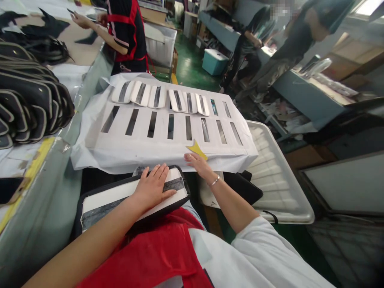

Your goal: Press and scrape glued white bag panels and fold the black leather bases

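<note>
My left hand (153, 186) lies flat with fingers stretched out on a white padded panel (120, 194) edged in black, which has a grey strip across it and rests on my lap. My right hand (199, 165) reaches forward onto the front edge of a white slotted board (168, 140) and pinches a small yellow scraper (197, 149). A thin bracelet sits on that wrist. Several white strips with dark centres (156, 96) lie in a row along the board's far edge.
A stack of black padded pieces (30, 104) sits at the left on a grey bench. A white ribbed tray (279, 180) stands at the right. One person in a black top and red apron (126, 32) works beyond the board; others stand at blue benches at the back right.
</note>
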Demonstrator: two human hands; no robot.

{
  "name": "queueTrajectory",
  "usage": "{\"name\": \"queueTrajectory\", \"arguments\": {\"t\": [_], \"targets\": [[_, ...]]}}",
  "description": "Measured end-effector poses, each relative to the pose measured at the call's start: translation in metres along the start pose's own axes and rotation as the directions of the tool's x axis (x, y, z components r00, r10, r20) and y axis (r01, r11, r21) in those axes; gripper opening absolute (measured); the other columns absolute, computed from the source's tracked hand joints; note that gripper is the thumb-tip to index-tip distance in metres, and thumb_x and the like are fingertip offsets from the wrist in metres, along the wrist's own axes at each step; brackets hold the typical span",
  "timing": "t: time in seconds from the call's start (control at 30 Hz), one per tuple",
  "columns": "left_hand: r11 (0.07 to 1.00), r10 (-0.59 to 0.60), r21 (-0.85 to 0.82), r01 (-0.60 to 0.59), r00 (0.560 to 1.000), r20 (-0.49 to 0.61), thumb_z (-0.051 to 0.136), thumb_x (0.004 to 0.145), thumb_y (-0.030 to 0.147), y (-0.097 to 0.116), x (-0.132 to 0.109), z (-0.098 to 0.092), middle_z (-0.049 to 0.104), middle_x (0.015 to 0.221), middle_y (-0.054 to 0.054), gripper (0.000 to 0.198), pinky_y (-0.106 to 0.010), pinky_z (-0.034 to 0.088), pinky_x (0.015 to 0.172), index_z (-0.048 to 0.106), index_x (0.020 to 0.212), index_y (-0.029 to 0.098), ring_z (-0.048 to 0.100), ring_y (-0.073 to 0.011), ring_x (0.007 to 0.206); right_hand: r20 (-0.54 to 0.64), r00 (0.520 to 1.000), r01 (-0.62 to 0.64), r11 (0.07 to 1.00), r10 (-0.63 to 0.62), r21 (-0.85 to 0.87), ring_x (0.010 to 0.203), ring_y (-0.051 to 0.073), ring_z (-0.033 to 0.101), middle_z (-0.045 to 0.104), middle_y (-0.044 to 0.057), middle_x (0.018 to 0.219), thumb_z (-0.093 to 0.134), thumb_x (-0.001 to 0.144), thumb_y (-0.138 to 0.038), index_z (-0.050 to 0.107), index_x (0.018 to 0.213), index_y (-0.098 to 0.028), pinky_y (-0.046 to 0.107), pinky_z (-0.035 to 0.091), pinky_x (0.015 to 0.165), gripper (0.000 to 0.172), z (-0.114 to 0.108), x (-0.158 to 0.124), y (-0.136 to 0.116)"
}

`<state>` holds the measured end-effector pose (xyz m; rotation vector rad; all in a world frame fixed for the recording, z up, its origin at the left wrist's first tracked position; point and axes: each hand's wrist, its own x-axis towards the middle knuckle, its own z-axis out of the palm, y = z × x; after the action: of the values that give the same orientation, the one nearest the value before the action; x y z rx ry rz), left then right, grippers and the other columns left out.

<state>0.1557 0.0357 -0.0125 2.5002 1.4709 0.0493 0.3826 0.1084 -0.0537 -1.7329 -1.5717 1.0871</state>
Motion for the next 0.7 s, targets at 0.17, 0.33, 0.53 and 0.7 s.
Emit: {"name": "queueTrajectory", "arguments": {"t": [0.17, 0.33, 0.53, 0.7], "targets": [[1.000, 0.014, 0.008, -0.014, 0.999, 0.044, 0.036, 0.083, 0.065, -0.003, 0.001, -0.004, 0.024, 0.151, -0.009, 0.078, -0.051, 0.013, 0.112, 0.030, 0.143, 0.016, 0.022, -0.0282, 0.139, 0.157, 0.957, 0.229, 0.967, -0.245, 0.114, 0.126, 0.021, 0.043, 0.048, 0.009, 0.136, 0.042, 0.090, -0.044, 0.047, 0.132, -0.018, 0.038, 0.029, 0.110, 0.049, 0.036, -0.054, -0.013], [0.999, 0.004, -0.041, 0.004, 0.984, 0.176, 0.046, 0.070, 0.075, -0.040, -0.044, -0.029, 0.020, 0.152, -0.014, 0.103, -0.048, 0.014, 0.113, 0.016, 0.147, 0.012, 0.020, -0.0291, 0.140, 0.285, 0.891, 0.395, 0.914, -0.355, -0.097, 0.132, 0.022, 0.035, 0.039, 0.013, 0.142, 0.039, 0.090, -0.050, 0.039, 0.137, -0.014, 0.039, 0.024, 0.112, 0.059, 0.013, -0.063, -0.033], [0.980, -0.171, 0.137, 0.142, 0.959, 0.225, 0.070, 0.046, 0.069, -0.090, -0.141, -0.046, 0.006, 0.154, -0.016, 0.124, -0.054, 0.006, 0.111, 0.017, 0.147, 0.021, 0.007, -0.0355, 0.141, 0.668, 0.624, 0.762, 0.505, -0.404, -0.406, 0.139, 0.034, 0.016, 0.017, 0.023, 0.150, 0.071, 0.057, -0.067, 0.026, 0.144, -0.006, 0.048, 0.019, 0.112, 0.115, -0.013, -0.065, -0.069], [0.977, -0.201, 0.119, 0.175, 0.942, 0.270, 0.076, 0.040, 0.064, -0.101, -0.143, -0.054, 0.004, 0.154, -0.019, 0.130, -0.052, 0.009, 0.111, 0.014, 0.147, 0.023, 0.006, -0.0368, 0.141, 0.765, 0.577, 0.808, 0.339, -0.285, -0.482, 0.137, 0.038, 0.019, 0.018, 0.026, 0.149, 0.076, 0.049, -0.064, 0.026, 0.143, -0.002, 0.048, 0.021, 0.111, 0.123, -0.001, -0.057, -0.088]]}}
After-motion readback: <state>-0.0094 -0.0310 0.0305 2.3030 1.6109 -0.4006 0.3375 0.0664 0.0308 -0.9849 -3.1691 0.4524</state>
